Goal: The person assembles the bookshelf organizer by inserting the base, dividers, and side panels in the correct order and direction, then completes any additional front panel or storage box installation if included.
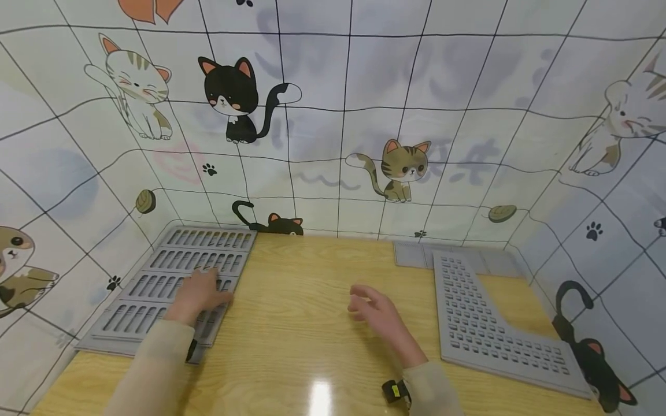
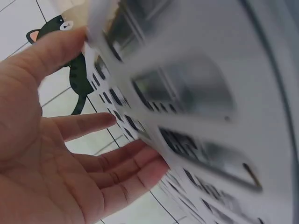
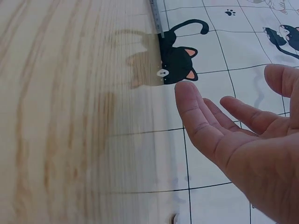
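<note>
My left hand (image 1: 196, 294) is over a grey slotted panel (image 1: 140, 301) lying on the left of the table, its fingertips at the slots. In the left wrist view the panel (image 2: 266, 93) rises steeply across the right side, and the thumb and fingers (image 2: 117, 186) reach its edge and slotted face, spread and not curled round it. The right hand (image 1: 378, 315) hovers over the table's middle with nothing in it. Its fingers are loosely bent, as the right wrist view also shows of the hand (image 3: 243, 144).
Another grey sheet edge (image 1: 117, 347) shows under the slotted panel. On the right lies a grey panel (image 1: 520, 372) with small holes and a curved cutout, overlapping flat grey pieces (image 1: 413, 254) at the back. Cat-printed sheeting (image 1: 322, 133) walls the wooden table (image 1: 296, 323).
</note>
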Motion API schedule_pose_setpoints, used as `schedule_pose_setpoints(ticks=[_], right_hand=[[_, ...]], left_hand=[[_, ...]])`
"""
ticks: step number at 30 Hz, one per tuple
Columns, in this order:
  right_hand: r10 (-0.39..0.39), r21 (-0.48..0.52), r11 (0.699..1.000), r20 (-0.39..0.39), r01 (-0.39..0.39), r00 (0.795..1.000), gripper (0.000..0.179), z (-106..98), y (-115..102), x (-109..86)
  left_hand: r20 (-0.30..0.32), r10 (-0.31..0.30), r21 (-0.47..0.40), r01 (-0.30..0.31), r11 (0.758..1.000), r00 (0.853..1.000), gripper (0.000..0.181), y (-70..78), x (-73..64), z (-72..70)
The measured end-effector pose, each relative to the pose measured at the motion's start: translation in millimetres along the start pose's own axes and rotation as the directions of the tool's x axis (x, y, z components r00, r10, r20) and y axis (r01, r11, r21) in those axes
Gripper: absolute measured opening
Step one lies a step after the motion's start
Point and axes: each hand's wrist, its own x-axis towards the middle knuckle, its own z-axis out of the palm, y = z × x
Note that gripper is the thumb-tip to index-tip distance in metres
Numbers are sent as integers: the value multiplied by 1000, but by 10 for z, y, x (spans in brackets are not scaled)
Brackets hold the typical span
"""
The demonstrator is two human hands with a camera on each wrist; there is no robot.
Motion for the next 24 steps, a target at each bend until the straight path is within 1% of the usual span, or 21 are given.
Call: schedule_pose_setpoints(ticks=[6, 13, 17, 21, 24], right_hand=[[-8, 9, 1000, 7, 8, 1000, 49, 5, 10, 10], [0, 11, 1000, 19, -1, 1000, 50, 23, 31, 23], [15, -4, 1000, 30, -15, 999, 50, 25, 35, 15], [22, -16, 1000, 39, -21, 999, 50, 15, 36, 4], [22, -25, 999, 41, -21, 999, 49, 5, 47, 6]], left_hand=[[29, 46, -55, -45, 998, 999, 91, 185, -25, -30], [46, 69, -65, -66, 996, 997, 89, 472, -95, 29], [35, 77, -76, -74, 994, 996, 87, 705, -116, 76], [6, 91, -85, -90, 992, 996, 85, 940, -136, 134], [-13, 104, -71, -105, 992, 995, 87, 1091, -140, 188]])
